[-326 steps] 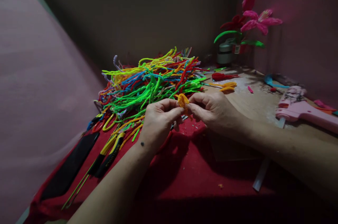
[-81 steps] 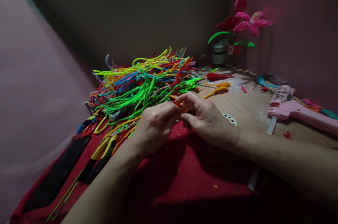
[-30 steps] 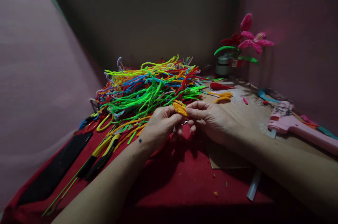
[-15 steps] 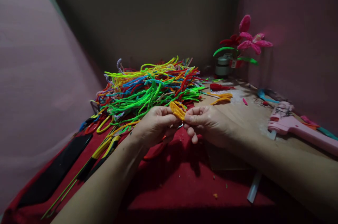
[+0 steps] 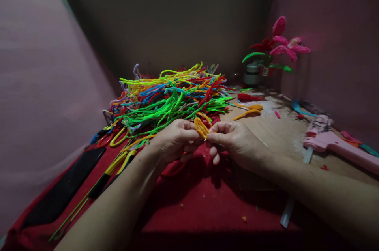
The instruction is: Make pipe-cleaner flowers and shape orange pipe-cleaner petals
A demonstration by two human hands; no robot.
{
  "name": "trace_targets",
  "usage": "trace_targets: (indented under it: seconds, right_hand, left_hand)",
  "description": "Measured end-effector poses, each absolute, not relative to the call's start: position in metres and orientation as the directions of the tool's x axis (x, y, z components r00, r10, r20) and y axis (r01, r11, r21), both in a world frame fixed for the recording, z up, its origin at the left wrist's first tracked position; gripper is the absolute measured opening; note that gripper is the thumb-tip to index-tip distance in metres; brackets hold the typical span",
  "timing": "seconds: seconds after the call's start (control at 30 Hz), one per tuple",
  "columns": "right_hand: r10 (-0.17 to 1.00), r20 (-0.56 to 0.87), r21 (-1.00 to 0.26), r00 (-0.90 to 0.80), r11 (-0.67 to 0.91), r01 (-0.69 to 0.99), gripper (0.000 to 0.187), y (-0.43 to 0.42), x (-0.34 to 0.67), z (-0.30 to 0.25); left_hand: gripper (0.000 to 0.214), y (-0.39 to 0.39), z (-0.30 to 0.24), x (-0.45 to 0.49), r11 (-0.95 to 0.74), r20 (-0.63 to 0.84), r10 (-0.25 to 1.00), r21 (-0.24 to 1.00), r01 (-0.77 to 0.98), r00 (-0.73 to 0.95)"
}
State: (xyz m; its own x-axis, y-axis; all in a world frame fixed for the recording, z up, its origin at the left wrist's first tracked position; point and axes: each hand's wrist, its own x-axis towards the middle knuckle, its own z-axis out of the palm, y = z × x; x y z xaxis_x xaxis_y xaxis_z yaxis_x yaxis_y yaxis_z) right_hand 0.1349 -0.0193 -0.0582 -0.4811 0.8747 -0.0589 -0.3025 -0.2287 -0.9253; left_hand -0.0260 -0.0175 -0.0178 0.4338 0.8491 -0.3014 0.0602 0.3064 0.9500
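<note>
Between my two hands is an orange pipe-cleaner petal (image 5: pixel 201 128), bent into a looped oval. My left hand (image 5: pixel 179 139) pinches its left edge with thumb and forefinger. At the petal's lower right end, my right hand (image 5: pixel 226 138) grips it the same way, its lower fingers curled beneath. Just behind the hands lies a big heap of coloured pipe cleaners (image 5: pixel 168 97), green ones nearest. More orange pipe-cleaner loops (image 5: pixel 250 109) rest on the board to the right, near a red bundle (image 5: pixel 250 97).
A pink glue gun (image 5: pixel 331 140) with a clear glue stick lies at the right. Pipe-cleaner flowers (image 5: pixel 287 47) stand at the back right. Yellow-and-black pliers (image 5: pixel 114 168), scissors handles (image 5: pixel 118 137) and a flat black object (image 5: pixel 65 188) lie left on the red cloth (image 5: pixel 219 211).
The petal has turned slightly more upright between my fingers, which still pinch both ends. The whole view has shifted a little, so the table's things appear slightly further right.
</note>
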Motion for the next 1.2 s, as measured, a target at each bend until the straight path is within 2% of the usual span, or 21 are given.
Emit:
trace_targets:
  seconds: [0.17,0.27,0.4,0.57,0.73,0.87,1.1,1.2]
  right_hand:
    - [0.844,-0.008,-0.897,-0.537,-0.243,-0.368,0.016,-0.016,0.137,-0.058]
    - [0.855,0.051,-0.897,-0.517,-0.188,-0.400,0.017,-0.014,0.139,-0.057]
    - [0.880,0.102,-0.939,-0.464,-0.070,-0.338,0.016,-0.012,0.141,-0.056]
    - [0.886,0.046,-0.956,-0.462,-0.094,-0.276,0.014,-0.012,0.140,-0.056]
    - [0.925,-0.028,-0.920,-0.379,-0.172,-0.352,0.020,-0.013,0.136,-0.057]
    - [0.934,-0.074,-0.878,-0.349,-0.226,-0.421,0.023,-0.014,0.134,-0.059]
    - [0.953,-0.014,-0.861,-0.304,-0.166,-0.481,0.022,-0.009,0.135,-0.063]
    - [0.957,0.033,-0.849,-0.288,-0.125,-0.513,0.018,-0.006,0.135,-0.064]
  left_hand:
    - [0.007,-0.015,-0.020,-0.030,0.313,-0.292,0.839,0.949,0.032,0.459]
    - [0.008,-0.014,-0.021,-0.031,0.336,-0.318,0.828,0.941,0.046,0.462]
    - [0.014,-0.014,-0.024,-0.028,0.376,-0.372,0.799,0.922,0.091,0.472]
    - [0.014,-0.016,-0.025,-0.022,0.381,-0.401,0.796,0.914,0.139,0.454]
    - [0.011,-0.018,-0.027,-0.016,0.321,-0.360,0.825,0.933,0.164,0.436]
    - [0.016,-0.024,-0.031,-0.007,0.199,-0.265,0.889,0.958,0.205,0.375]
    - [0.018,-0.028,-0.031,-0.002,0.009,-0.112,0.926,0.961,0.277,0.361]
    - [0.014,-0.029,-0.027,-0.005,-0.033,-0.089,0.917,0.954,0.297,0.389]
